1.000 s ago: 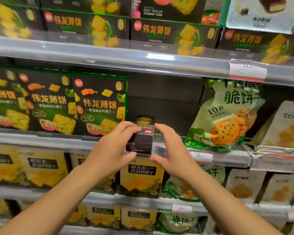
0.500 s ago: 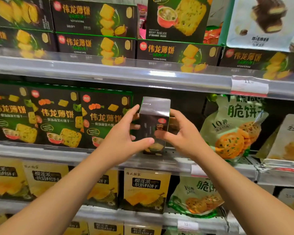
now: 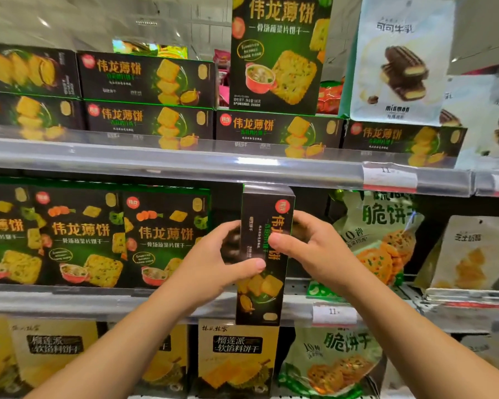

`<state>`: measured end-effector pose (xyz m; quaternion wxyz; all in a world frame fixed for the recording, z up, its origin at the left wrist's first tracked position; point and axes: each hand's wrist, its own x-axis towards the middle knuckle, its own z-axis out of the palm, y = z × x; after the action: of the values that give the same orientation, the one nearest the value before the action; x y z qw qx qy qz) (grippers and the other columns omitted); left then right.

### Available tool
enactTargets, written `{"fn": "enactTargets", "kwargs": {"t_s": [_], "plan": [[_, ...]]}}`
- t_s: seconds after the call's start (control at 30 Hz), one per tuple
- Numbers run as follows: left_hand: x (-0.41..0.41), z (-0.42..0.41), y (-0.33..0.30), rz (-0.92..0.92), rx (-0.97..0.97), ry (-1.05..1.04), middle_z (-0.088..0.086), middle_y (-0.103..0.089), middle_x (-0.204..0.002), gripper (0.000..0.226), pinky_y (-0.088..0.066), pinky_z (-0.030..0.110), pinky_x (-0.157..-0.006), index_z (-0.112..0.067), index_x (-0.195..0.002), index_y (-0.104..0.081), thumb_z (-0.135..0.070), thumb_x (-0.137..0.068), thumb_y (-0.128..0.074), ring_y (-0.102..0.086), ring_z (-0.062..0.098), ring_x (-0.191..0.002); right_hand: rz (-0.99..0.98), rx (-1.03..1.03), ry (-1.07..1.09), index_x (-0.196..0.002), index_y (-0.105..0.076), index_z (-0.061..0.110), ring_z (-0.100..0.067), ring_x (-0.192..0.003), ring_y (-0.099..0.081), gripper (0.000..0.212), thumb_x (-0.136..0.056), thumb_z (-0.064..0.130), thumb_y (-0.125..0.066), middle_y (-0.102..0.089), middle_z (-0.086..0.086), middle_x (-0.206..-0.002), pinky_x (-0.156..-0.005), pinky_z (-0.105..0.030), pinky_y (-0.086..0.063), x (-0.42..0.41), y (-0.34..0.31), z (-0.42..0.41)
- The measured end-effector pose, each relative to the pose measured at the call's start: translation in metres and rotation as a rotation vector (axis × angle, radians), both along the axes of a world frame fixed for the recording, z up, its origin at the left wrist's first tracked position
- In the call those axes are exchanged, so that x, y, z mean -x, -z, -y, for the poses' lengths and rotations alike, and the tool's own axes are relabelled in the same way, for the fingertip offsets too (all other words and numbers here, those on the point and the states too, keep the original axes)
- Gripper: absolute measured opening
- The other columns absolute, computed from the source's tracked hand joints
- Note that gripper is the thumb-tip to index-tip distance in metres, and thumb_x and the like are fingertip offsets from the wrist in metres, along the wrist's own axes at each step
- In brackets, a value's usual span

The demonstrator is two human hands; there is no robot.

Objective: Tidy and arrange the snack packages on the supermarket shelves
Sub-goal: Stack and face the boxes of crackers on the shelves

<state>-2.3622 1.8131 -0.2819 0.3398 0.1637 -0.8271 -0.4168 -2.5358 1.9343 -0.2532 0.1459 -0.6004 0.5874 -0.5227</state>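
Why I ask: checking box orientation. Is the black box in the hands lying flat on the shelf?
No: the black box stands on end, held between left hand and right hand.

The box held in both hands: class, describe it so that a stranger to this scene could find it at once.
Start at the middle shelf, with its row of dark green cracker boxes facing front on the left. In the gap to their right, the left hand and right hand hold a narrow dark box. Unlike its neighbours, it stands on end, with its yellow lettering running sideways.
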Motion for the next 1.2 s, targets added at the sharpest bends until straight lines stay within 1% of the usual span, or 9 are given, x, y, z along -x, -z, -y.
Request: {"fn": "enactTargets", "kwargs": {"t_s": [0.1, 0.23, 0.37, 0.67, 0.77, 0.9, 0.97, 1.1, 1.2], "plan": [[-0.006, 0.001, -0.007, 0.022, 0.028, 0.011, -0.027, -0.061, -0.118, 0.067, -0.053, 0.029, -0.089, -0.049, -0.128, -0.048, -0.052, -0.069, -0.080, -0.058, -0.005, -0.108, 0.017, 0.014, -0.039, -0.121, -0.061, 0.023, -0.011, -0.103, -0.067, 0.044, -0.081, 0.036, -0.072, -0.071, 0.006, -0.112, -0.088, -0.035, -0.054, -0.003, -0.004, -0.002], [-0.020, 0.005, -0.034, 0.040, 0.133, 0.010, -0.037, -0.057, -0.116, 0.064, -0.046, 0.021, -0.085, -0.059, -0.122, -0.047, -0.069, -0.064, -0.073, -0.052, -0.015, -0.107, 0.007, 0.048, -0.070, -0.120, -0.062, 0.027, -0.013, -0.104, -0.067, 0.046, -0.078, 0.044, -0.072, -0.071, 0.005, -0.112, -0.091, -0.039, -0.054, -0.012, -0.024, 0.001], [-0.036, 0.016, -0.084, -0.015, 0.164, 0.020, -0.021, -0.069, -0.106, 0.052, -0.051, 0.033, -0.084, -0.050, -0.110, -0.062, -0.068, -0.062, -0.072, -0.065, -0.001, -0.098, -0.037, 0.059, -0.104, -0.117, -0.061, 0.034, -0.013, -0.101, -0.068, 0.044, -0.077, 0.052, -0.070, -0.071, 0.007, -0.110, -0.087, -0.045, -0.055, -0.026, -0.062, 0.012], [-0.044, 0.052, -0.159, -0.188, 0.653, -0.222, -0.012, -0.063, -0.094, 0.050, -0.042, 0.032, -0.073, -0.031, -0.100, -0.063, -0.070, -0.074, -0.046, -0.055, 0.004, -0.091, -0.165, 0.065, -0.096, -0.116, -0.062, 0.026, -0.014, -0.100, -0.068, 0.042, -0.083, 0.052, -0.064, -0.072, 0.005, -0.107, -0.088, -0.046, -0.056, -0.051, -0.150, 0.042], [-0.041, 0.065, -0.158, -0.206, 0.578, -0.178, -0.006, -0.066, -0.099, 0.059, -0.050, 0.042, -0.077, -0.023, -0.108, -0.062, -0.069, -0.075, -0.043, -0.061, 0.011, -0.093, -0.175, 0.055, -0.063, -0.118, -0.061, 0.024, -0.012, -0.097, -0.069, 0.040, -0.087, 0.049, -0.062, -0.072, 0.006, -0.105, -0.085, -0.044, -0.057, -0.056, -0.155, 0.051], [-0.034, 0.079, -0.145, -0.298, 0.506, -0.164, -0.002, -0.071, -0.093, 0.062, -0.052, 0.050, -0.073, -0.018, -0.104, -0.064, -0.068, -0.076, -0.042, -0.066, 0.019, -0.085, -0.217, -0.012, 0.011, -0.132, -0.054, 0.021, -0.014, -0.101, -0.067, 0.068, -0.079, 0.063, -0.059, -0.068, 0.002, -0.118, -0.084, -0.042, -0.058, -0.059, -0.152, 0.059], [-0.031, 0.086, -0.141, -0.371, 0.475, -0.175, -0.003, -0.072, -0.088, 0.055, -0.053, 0.051, -0.070, -0.022, -0.099, -0.066, -0.067, -0.075, -0.046, -0.067, 0.018, -0.082, -0.293, -0.013, 0.020, -0.127, -0.059, 0.024, -0.010, -0.098, -0.068, 0.060, -0.080, 0.060, -0.063, -0.071, 0.006, -0.111, -0.085, -0.038, -0.058, -0.057, -0.161, 0.054], [-0.028, 0.099, -0.140, -0.510, 0.288, -0.089, -0.005, -0.074, -0.090, 0.036, -0.055, 0.046, -0.067, -0.035, -0.094, -0.067, -0.060, -0.073, -0.055, -0.069, 0.014, -0.079, -0.377, 0.345, 0.238, -0.102, -0.069, 0.014, -0.015, -0.084, -0.070, 0.027, -0.086, 0.035, -0.068, -0.073, 0.000, -0.090, -0.077, -0.039, -0.059, -0.036, -0.220, 0.039], [-0.031, 0.102, -0.138, -0.508, 0.282, -0.067, 0.000, -0.075, -0.089, 0.036, -0.056, 0.050, -0.065, -0.032, -0.093, -0.068, -0.059, -0.073, -0.057, -0.071, 0.019, -0.077, -0.644, 0.558, 0.544, -0.105, -0.069, 0.011, -0.018, -0.092, -0.066, 0.021, -0.086, 0.019, -0.067, -0.070, -0.003, -0.100, -0.085, -0.032, -0.053, -0.023, -0.276, 0.036]]}}
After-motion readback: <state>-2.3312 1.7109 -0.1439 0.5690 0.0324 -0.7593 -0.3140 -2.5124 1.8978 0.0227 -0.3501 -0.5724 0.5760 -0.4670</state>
